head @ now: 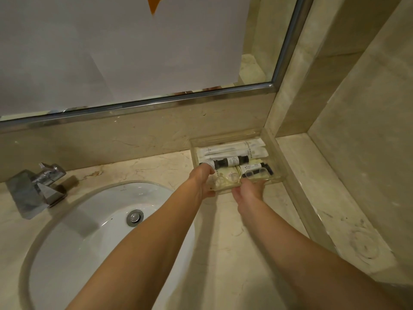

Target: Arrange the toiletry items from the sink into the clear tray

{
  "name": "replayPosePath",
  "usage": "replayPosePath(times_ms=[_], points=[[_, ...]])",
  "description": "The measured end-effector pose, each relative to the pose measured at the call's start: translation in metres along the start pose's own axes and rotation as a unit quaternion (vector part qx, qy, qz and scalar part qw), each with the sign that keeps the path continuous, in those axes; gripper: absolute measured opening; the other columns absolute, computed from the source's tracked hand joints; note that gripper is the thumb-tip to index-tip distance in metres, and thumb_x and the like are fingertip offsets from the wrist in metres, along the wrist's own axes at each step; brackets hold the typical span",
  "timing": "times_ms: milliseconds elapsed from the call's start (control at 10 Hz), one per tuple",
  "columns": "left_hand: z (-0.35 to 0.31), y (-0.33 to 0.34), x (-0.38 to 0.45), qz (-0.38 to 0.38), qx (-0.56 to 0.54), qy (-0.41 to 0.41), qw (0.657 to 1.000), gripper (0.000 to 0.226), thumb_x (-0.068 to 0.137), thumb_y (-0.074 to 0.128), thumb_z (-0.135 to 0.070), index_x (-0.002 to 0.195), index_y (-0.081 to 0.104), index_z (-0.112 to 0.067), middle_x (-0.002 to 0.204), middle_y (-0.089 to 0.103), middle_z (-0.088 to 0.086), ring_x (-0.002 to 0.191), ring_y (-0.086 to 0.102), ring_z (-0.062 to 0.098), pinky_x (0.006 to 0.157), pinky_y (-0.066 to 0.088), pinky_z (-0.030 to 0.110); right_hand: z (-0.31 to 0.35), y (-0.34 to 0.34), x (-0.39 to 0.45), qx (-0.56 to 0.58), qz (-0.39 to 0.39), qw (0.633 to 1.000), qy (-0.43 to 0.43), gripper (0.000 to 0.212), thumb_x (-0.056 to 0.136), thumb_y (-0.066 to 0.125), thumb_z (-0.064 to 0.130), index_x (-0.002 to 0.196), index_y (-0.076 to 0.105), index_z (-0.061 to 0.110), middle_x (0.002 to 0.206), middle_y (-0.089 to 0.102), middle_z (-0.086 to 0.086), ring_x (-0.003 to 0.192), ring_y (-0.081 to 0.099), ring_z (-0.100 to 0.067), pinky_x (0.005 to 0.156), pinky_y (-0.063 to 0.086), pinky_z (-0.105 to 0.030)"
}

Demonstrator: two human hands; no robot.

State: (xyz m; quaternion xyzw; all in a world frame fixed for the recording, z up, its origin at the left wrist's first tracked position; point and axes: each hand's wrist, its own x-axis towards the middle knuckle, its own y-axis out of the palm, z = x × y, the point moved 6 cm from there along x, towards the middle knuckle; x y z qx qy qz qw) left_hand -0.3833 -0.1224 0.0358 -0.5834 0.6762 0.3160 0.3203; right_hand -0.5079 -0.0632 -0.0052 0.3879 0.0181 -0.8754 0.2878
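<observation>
Beige marble bathroom counter (225, 231) w/ a white oval basin (89, 222) and chrome tap (39, 186) under a paper-covered mirror (134, 52): a person leans in, both bare arms stretched toward the clear rectangular plastic tray (278, 163) tucked in the back corner. Inside it, white wrapped sachets (237, 148) lie along the rear, small black-capped bottles w/ white labels (232, 161) sit in a row mid-tray, and round clear-packed items (226, 177) fill the front. Left hand (202, 179) rests at the tray's front-left, fingers curled over the end bottle; whether they pinch it can't be told. Right hand (248, 190) cups the front edge, fingers tucked under or against the rim, grip not visible. Basin looks empty, so the sort appears near done. Judgement: best to steady the tray w/ the right hand while the left nudges the bottle flush w/ its row, labels up, w/o knocking the front pieces out
</observation>
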Motion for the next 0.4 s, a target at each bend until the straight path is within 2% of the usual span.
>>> replayPosePath(times_ms=[100,200,300,400], points=[[0.004,-0.008,-0.001,0.019,0.028,-0.006,0.999,0.026,0.089,0.045,-0.007,0.115,0.045,-0.011,0.109,0.050,0.014,0.101,0.059,0.032,0.089,0.054,0.046,0.002,0.001,-0.004,-0.043,0.005,0.999,0.003,0.078,0.095,0.047,0.005,0.152,0.004,0.036,0.147,0.043,-0.004,0.084,0.058,-0.018,0.102,0.047,-0.041],[0.005,-0.020,-0.004,0.026,0.035,-0.011,0.999,0.014,0.093,0.045,-0.010,0.107,0.049,-0.009,0.123,0.050,0.016,0.108,0.061,0.035,0.083,0.058,0.043,-0.002,-0.005,-0.006,-0.112,0.007,0.994,-0.003,0.082,0.096,0.051,0.010,0.152,-0.003,0.034,0.151,0.037,-0.008,0.097,0.055,-0.024,0.105,0.044,-0.044],[0.003,-0.034,-0.007,0.018,0.031,0.006,0.999,0.016,0.095,0.045,-0.010,0.111,0.047,-0.006,0.136,0.042,0.019,0.100,0.063,0.036,0.079,0.058,0.038,-0.005,-0.007,-0.014,-0.132,0.005,0.991,-0.029,0.080,0.095,0.053,0.011,0.153,0.002,0.032,0.148,0.040,-0.008,0.114,0.057,-0.029,0.099,0.049,-0.041],[0.011,-0.045,-0.013,0.026,0.028,0.019,0.999,0.026,0.095,0.045,-0.009,0.120,0.047,0.001,0.126,0.048,0.022,0.087,0.062,0.032,0.079,0.058,0.038,-0.024,-0.006,-0.024,-0.158,0.004,0.987,-0.032,0.071,0.091,0.054,0.013,0.151,0.019,0.027,0.120,0.056,-0.005,0.094,0.063,-0.021,0.078,0.056,-0.032]])
